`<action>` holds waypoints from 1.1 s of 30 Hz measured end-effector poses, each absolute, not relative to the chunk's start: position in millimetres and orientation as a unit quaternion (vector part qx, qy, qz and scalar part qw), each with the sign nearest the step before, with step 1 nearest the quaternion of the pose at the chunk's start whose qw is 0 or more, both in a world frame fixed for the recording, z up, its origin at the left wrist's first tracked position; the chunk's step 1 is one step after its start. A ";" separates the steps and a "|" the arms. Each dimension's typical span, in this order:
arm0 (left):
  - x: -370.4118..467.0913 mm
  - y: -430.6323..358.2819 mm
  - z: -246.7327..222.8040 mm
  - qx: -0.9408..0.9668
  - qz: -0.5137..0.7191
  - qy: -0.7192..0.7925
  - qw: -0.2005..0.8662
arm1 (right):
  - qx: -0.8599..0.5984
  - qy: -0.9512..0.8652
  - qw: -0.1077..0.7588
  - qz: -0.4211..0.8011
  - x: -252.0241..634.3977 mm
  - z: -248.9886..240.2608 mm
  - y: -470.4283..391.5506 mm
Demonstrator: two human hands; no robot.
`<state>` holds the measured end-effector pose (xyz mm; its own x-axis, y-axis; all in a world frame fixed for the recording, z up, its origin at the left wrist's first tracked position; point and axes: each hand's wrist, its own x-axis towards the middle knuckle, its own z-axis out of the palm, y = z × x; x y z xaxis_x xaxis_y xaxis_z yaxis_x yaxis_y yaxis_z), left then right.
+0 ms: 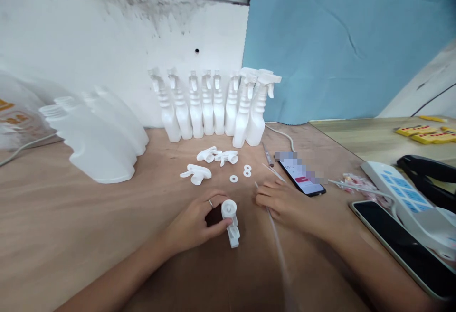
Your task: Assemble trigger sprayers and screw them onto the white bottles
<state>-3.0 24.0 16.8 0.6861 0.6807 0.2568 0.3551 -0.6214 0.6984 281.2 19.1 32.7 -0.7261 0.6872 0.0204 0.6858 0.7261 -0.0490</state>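
Note:
My left hand grips a white spray trigger head near the table's front, its round collar facing up. My right hand rests on the wooden table just to the right, fingers curled over a thin clear dip tube that runs toward me. Three loose trigger heads and small white washers lie just beyond my hands. A row of several white spray bottles with triggers stands against the wall.
Several capless white bottles lie at the left. A lit phone and a pen lie right of the washers. A dark phone, a white power strip, a black stapler and yellow pieces sit at the right.

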 end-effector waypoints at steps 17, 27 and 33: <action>-2.4 24.7 12.5 0.875 0.251 0.290 0.296 | -0.385 -0.805 0.437 0.111 275.4 36.7 20.2; 0.0 22.5 13.6 0.885 0.242 0.288 0.273 | -0.334 -0.630 0.572 0.405 226.7 34.5 -4.9; 0.6 20.6 13.3 0.898 0.238 0.275 0.248 | -0.330 -0.639 0.567 0.402 218.9 34.2 -6.3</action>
